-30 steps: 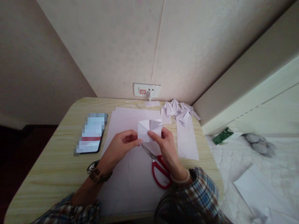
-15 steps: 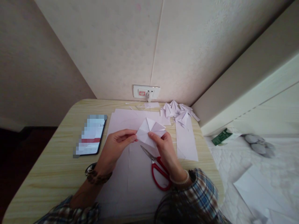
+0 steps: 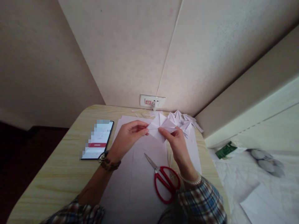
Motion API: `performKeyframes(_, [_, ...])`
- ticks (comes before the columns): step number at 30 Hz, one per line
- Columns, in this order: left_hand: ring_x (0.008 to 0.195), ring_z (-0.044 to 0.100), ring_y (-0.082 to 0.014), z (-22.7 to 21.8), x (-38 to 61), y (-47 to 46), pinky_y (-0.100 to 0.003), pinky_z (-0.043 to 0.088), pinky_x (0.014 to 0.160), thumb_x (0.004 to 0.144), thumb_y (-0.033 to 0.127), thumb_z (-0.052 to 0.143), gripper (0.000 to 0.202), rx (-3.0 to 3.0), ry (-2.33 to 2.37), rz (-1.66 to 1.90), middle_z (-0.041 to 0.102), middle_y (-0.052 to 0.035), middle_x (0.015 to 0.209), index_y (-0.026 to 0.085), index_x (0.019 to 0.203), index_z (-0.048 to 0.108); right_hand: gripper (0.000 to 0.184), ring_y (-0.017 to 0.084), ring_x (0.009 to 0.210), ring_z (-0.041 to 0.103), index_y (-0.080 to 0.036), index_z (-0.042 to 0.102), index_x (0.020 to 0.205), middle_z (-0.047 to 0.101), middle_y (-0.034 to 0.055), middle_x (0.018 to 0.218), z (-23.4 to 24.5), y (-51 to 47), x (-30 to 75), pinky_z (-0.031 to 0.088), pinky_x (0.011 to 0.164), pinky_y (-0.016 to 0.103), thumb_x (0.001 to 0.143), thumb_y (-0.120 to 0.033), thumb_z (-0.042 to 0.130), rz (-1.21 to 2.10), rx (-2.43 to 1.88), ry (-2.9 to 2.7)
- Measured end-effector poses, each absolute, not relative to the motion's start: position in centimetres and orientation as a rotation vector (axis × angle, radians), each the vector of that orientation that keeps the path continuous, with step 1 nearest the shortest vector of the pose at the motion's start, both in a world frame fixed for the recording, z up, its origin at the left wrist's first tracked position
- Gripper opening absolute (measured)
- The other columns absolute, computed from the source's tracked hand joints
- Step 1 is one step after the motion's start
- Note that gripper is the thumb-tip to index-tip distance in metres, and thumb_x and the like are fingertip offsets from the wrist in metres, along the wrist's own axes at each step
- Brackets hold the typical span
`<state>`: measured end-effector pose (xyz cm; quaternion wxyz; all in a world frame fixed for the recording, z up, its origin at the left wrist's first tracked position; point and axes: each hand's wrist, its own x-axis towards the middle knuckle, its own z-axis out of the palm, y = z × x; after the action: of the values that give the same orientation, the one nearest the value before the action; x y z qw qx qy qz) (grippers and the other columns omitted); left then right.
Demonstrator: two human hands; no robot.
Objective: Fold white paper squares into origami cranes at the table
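Both my hands hold a creased, partly folded white paper (image 3: pixel 160 127) above the table. My left hand (image 3: pixel 128 137) pinches its left edge with fingers closed. On the paper's right side my right hand (image 3: pixel 176 144) grips it between thumb and fingers. Red-handled scissors (image 3: pixel 163 179) lie shut on white sheets (image 3: pixel 137 174) just below my right hand. A pile of small folded white paper pieces (image 3: pixel 184 119) sits at the table's back right, behind my right hand.
A phone (image 3: pixel 99 140) with its screen lit lies left of the sheets on the light wooden table (image 3: pixel 53 174). A wall socket (image 3: pixel 152 101) with a plug is behind. To the right is a bed with a green packet (image 3: pixel 226 150) and loose paper (image 3: pixel 268 205).
My hands lifted the folded paper up and farther from me and turned it. The camera view shifted, so the table and scissors sit lower and more to the right in the picture.
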<state>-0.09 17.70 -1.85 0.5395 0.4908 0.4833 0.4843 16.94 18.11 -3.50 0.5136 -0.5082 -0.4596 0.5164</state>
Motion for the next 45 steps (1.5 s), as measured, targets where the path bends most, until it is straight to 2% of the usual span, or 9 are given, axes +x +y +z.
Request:
performKeyframes(7, [0.084,0.067,-0.0227,-2.0,0.9,22.5,-0.030,0.051,0.075,0.067,0.041,0.072,0.032,1.337,1.177,1.065,0.075,-0.0071,0.093,0.014,0.085,0.072,0.021,0.017,0.068,0.057,-0.015,0.066,0.079,0.068,0.0029,0.075,-3.4,22.9,17.4,0.043,0.061,0.027,0.073,-0.035,0.066,1.164,-1.221,-1.553])
performKeyframes(12, [0.082,0.068,-0.0252,-2.5,-1.2,22.5,-0.033,0.051,0.074,0.065,0.043,0.072,0.033,1.362,1.193,0.914,0.075,-0.0071,0.084,0.014,0.080,0.071,0.018,0.019,0.079,0.060,-0.016,0.068,0.086,0.070,0.0048,0.087,-4.2,23.7,17.1,0.046,0.074,0.031,0.078,-0.030,0.063,1.177,-1.198,-1.791])
performKeyframes(18, [0.094,0.068,-0.0257,0.4,-4.6,20.3,-0.033,0.050,0.084,0.069,0.047,0.069,0.034,1.506,1.355,0.665,0.074,-0.0061,0.099,0.020,0.089,0.070,0.014,0.019,0.079,0.060,-0.016,0.065,0.083,0.070,0.0038,0.086,-3.7,23.4,17.3,0.046,0.073,0.029,0.079,-0.029,0.063,1.262,-1.155,-1.903])
performKeyframes(22, [0.090,0.068,-0.0287,2.6,-3.9,20.9,-0.035,0.052,0.077,0.060,0.048,0.073,0.055,1.604,1.450,0.490,0.073,-0.0096,0.100,0.017,0.105,0.065,0.011,0.018,0.079,0.059,-0.018,0.064,0.083,0.068,0.0025,0.086,-2.1,22.6,17.6,0.045,0.071,0.028,0.080,-0.029,0.062,1.278,-1.097,-1.971])
performKeyframes(26, [0.087,0.067,-0.0279,3.7,-2.1,22.1,-0.035,0.051,0.075,0.057,0.046,0.075,0.053,1.653,1.414,0.421,0.072,-0.0110,0.094,0.013,0.097,0.065,0.007,0.017,0.074,0.056,-0.018,0.064,0.078,0.066,0.0012,0.079,-0.2,21.7,18.5,0.043,0.068,0.027,0.079,-0.024,0.062,1.245,-1.107,-2.056])
performKeyframes(29, [0.077,0.066,-0.0219,2.9,-0.8,23.1,-0.029,0.051,0.067,0.056,0.042,0.077,0.039,1.482,1.150,0.476,0.072,-0.0055,0.082,0.015,0.083,0.067,0.008,0.016,0.072,0.056,-0.016,0.066,0.080,0.066,0.0017,0.078,0.2,22.1,19.2,0.042,0.065,0.026,0.078,-0.023,0.061,1.224,-1.147,-2.017])
performKeyframes(33, [0.066,0.062,-0.0163,0.0,0.7,24.6,-0.025,0.049,0.061,0.052,0.034,0.084,0.037,1.242,1.040,0.817,0.071,-0.0024,0.071,0.013,0.080,0.071,0.017,0.016,0.074,0.057,-0.015,0.068,0.086,0.068,0.0018,0.082,-0.8,24.1,19.3,0.042,0.064,0.025,0.072,-0.024,0.066,1.200,-1.169,-1.762])
performKeyframes(40, [0.070,0.064,-0.0174,-4.4,1.8,26.2,-0.028,0.050,0.067,0.063,0.042,0.078,0.045,1.047,1.056,1.208,0.072,-0.0046,0.079,0.010,0.093,0.069,0.019,0.011,0.059,0.048,-0.019,0.055,0.073,0.053,-0.0042,0.064,-3.6,26.9,16.7,0.038,0.055,0.022,0.074,-0.037,0.063,1.116,-1.179,-1.453])
performKeyframes(45, [0.071,0.065,-0.0167,-4.9,1.1,26.3,-0.026,0.050,0.068,0.066,0.039,0.078,0.041,0.944,1.091,1.304,0.073,-0.0046,0.081,0.012,0.095,0.069,0.023,0.014,0.066,0.055,-0.021,0.057,0.079,0.060,-0.0019,0.072,-4.9,27.3,14.0,0.046,0.061,0.024,0.073,-0.041,0.066,1.250,-1.062,-1.145])
